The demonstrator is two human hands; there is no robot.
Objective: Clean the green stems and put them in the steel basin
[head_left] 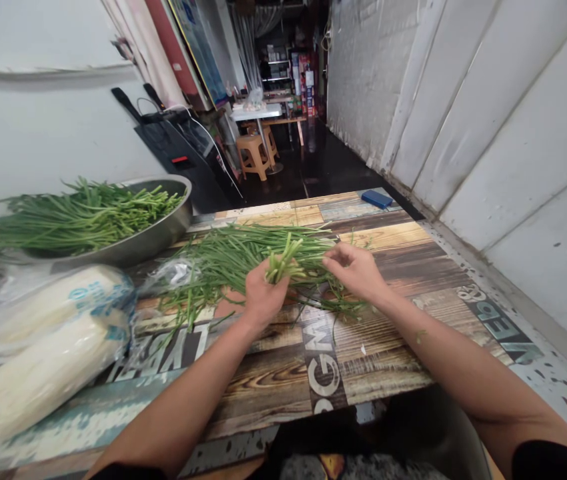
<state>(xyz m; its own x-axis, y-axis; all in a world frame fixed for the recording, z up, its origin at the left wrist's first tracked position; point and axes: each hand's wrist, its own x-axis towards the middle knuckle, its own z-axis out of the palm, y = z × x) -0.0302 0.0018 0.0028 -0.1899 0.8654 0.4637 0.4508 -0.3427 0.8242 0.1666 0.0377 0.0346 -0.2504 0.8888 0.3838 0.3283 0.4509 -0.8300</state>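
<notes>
My left hand (266,288) is closed around a small bunch of garlic chives (286,259), its pale green cut ends pointing up out of the fist. To its right, my right hand (356,268) has its thumb and fingers pinched together at the stalk ends of the pile. What lies between those fingertips is too small to make out. Under and behind both hands spreads a loose pile of garlic chives (228,250), long thin green leaves lying across the table. Short trimmings are scattered along its near side.
On the left, a metal bowl (163,230) holds more chives, behind clear plastic bags of a white food (58,347). A blue box (377,199) lies at the far corner of the wood-patterned table (388,360). A white wall (528,133) runs along the right; stools (253,157) stand beyond.
</notes>
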